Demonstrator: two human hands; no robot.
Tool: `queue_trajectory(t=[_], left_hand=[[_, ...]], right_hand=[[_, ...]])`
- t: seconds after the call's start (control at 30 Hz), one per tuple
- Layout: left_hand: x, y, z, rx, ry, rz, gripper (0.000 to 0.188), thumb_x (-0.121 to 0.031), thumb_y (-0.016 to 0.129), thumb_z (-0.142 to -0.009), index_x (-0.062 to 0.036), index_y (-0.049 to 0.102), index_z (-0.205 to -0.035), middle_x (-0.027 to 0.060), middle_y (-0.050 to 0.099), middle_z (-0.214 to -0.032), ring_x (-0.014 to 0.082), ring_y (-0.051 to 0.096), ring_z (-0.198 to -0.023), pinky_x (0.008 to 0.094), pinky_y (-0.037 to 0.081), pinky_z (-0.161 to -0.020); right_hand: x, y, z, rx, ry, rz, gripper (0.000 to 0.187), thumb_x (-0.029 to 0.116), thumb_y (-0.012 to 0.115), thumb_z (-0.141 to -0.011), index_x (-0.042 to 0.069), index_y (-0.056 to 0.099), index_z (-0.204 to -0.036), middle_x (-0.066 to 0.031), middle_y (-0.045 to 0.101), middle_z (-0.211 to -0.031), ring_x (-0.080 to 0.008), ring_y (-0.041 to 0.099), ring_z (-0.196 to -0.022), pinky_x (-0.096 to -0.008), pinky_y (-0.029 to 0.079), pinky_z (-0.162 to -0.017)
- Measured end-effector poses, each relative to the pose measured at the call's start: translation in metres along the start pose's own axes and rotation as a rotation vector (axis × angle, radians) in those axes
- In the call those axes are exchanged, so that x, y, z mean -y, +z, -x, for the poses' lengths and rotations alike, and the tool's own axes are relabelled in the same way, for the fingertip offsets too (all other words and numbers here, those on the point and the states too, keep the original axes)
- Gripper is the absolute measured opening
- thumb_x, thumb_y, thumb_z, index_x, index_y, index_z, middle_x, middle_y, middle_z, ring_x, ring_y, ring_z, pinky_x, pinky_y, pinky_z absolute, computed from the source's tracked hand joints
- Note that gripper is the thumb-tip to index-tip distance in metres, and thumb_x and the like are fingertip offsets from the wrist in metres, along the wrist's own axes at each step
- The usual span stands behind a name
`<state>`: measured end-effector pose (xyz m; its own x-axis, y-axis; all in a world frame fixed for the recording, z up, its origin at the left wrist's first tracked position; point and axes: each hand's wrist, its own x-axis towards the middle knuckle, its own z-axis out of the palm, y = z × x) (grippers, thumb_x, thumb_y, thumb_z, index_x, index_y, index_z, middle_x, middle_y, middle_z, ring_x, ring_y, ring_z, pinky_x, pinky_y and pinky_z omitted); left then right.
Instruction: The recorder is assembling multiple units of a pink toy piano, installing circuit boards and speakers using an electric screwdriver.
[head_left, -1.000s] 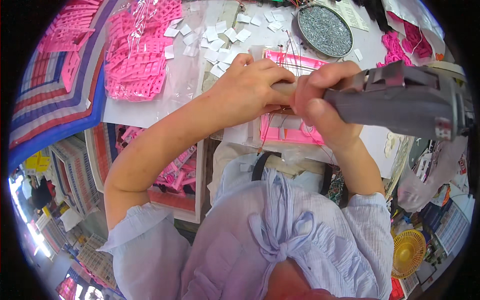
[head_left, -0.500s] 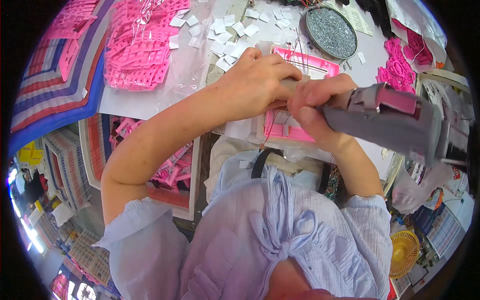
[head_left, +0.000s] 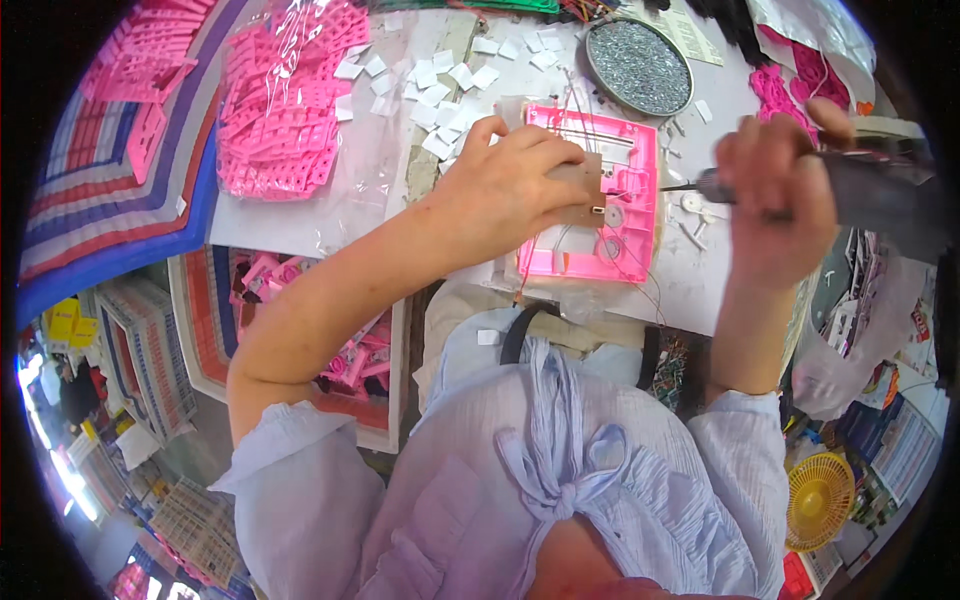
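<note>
A pink plastic housing (head_left: 645,225) lies on the table in front of me, with thin wires running out of it. My left hand (head_left: 505,190) holds a small brown board (head_left: 593,195) over the middle of the housing; some of its fingertips are hidden. To the right, my right hand (head_left: 780,200) is wrapped round a dark electric screwdriver (head_left: 885,195), blurred by motion. The screwdriver's thin bit points left, near the housing's right edge. Small white plastic parts (head_left: 695,210) lie on the table beneath the bit.
A round dish of small screws (head_left: 640,68) stands behind the housing. White square pieces (head_left: 438,90) are scattered to its left. A clear bag of pink parts (head_left: 280,110) lies farther left, above a crate (head_left: 395,380) of pink pieces. Pink coils (head_left: 775,95) lie at the far right.
My right hand has pulled the screwdriver away to the right, uncovering more of the housing and the board. My left hand stays at the board.
</note>
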<state>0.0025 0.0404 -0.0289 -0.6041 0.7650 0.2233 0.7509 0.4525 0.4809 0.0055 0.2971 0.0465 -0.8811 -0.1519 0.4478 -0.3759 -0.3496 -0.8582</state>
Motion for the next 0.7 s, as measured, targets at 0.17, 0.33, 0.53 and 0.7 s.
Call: queue_trajectory(t=[0.17, 0.33, 0.53, 0.7], left_hand=[[0.02, -0.021, -0.061, -0.038, 0.042, 0.207, 0.026, -0.015, 0.072, -0.084, -0.0158, 0.072, -0.109, 0.0067, 0.067, -0.118, 0.0277, 0.062, -0.111, 0.0434, 0.047, -0.093], [0.051, 0.002, -0.174, -0.125, -0.13, -0.261, 0.018, -0.016, 0.061, -0.084, -0.0126, 0.078, -0.091, 0.0084, 0.074, -0.096, 0.0291, 0.067, -0.103, 0.0471, 0.049, -0.086], [0.064, 0.041, -0.219, 0.176, -0.024, -0.475, 0.021, -0.016, 0.06, -0.085, -0.0158, 0.078, -0.095, 0.0043, 0.075, -0.102, 0.0239, 0.068, -0.104, 0.0503, 0.039, -0.092], [0.079, 0.052, -0.217, -0.102, -0.023, -0.513, 0.02, -0.027, 0.063, -0.085, -0.0118, 0.075, -0.083, 0.0071, 0.073, -0.087, 0.0271, 0.069, -0.089, 0.0493, 0.042, -0.086]], right_hand=[[0.034, -0.027, -0.009, -0.168, -0.083, 0.123, 0.039, 0.006, 0.062, -0.096, -0.006, 0.052, -0.132, -0.0074, 0.062, -0.081, -0.0173, 0.059, -0.073, -0.0314, 0.047, -0.071], [0.012, -0.055, -0.02, -0.322, -0.07, 0.208, 0.041, 0.001, 0.067, -0.094, -0.007, 0.054, -0.132, -0.0099, 0.069, -0.092, -0.0184, 0.067, -0.086, -0.0309, 0.051, -0.082], [0.024, -0.094, -0.01, -0.38, -0.035, 0.398, 0.042, 0.001, 0.06, -0.097, -0.008, 0.047, -0.136, -0.0115, 0.065, -0.102, -0.0182, 0.061, -0.092, -0.0333, 0.05, -0.088], [0.015, -0.095, -0.015, -0.31, 0.042, 0.354, 0.05, 0.004, 0.063, -0.096, -0.008, 0.043, -0.14, -0.0111, 0.064, -0.103, -0.0187, 0.061, -0.092, -0.0388, 0.051, -0.09]])
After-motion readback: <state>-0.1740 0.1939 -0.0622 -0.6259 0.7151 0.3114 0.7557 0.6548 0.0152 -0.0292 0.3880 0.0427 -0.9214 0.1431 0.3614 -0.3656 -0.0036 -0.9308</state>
